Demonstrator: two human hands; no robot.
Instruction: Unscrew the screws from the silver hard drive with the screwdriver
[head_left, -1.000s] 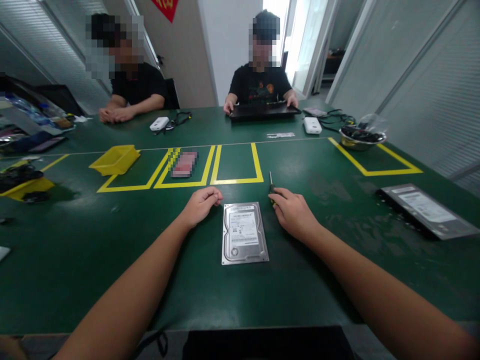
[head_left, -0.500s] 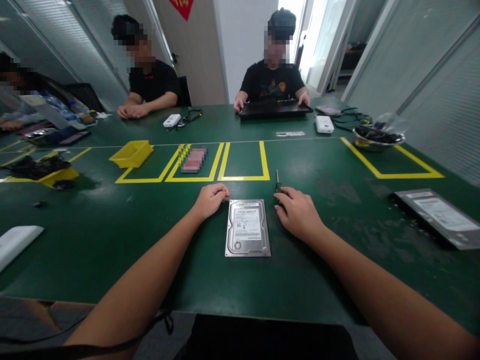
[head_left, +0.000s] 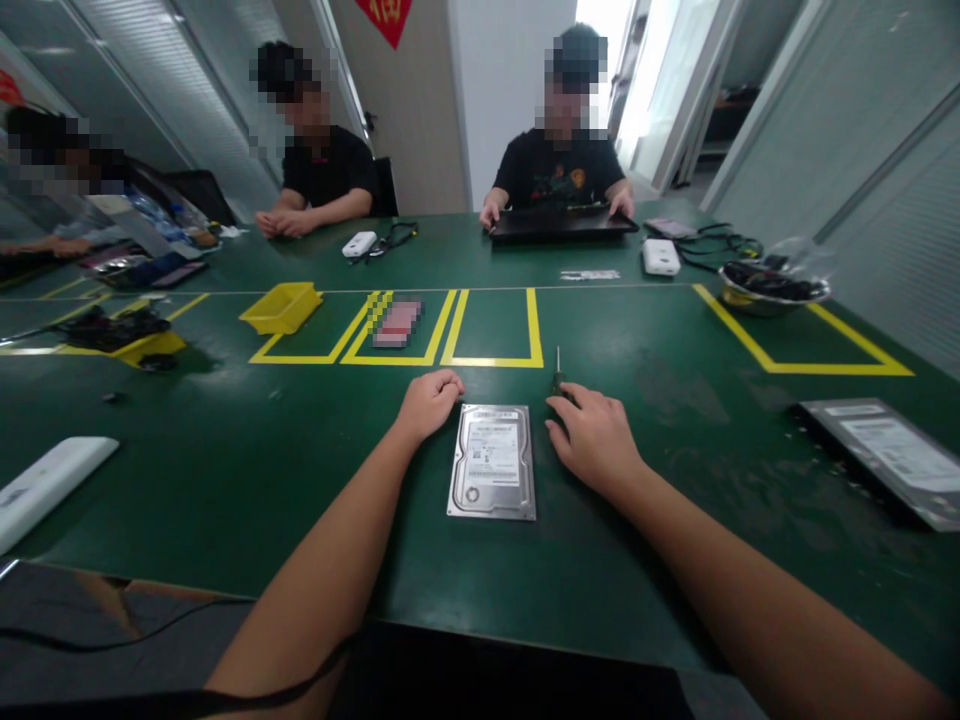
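While a rectangular silver-metal hard drive [head_left: 491, 462] is lying close, likely for access, your left hand [head_left: 430, 405] is resting closed, right hand [head_left: 596, 432] covering a dark-handled screwdriver [head_left: 558, 380], grip unclear.

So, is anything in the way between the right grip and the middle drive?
Nothing I can see: only green table lies between the right grip and the middle drive. The screwdriver is at that grip, pointing toward the table's far side, not across the gap.
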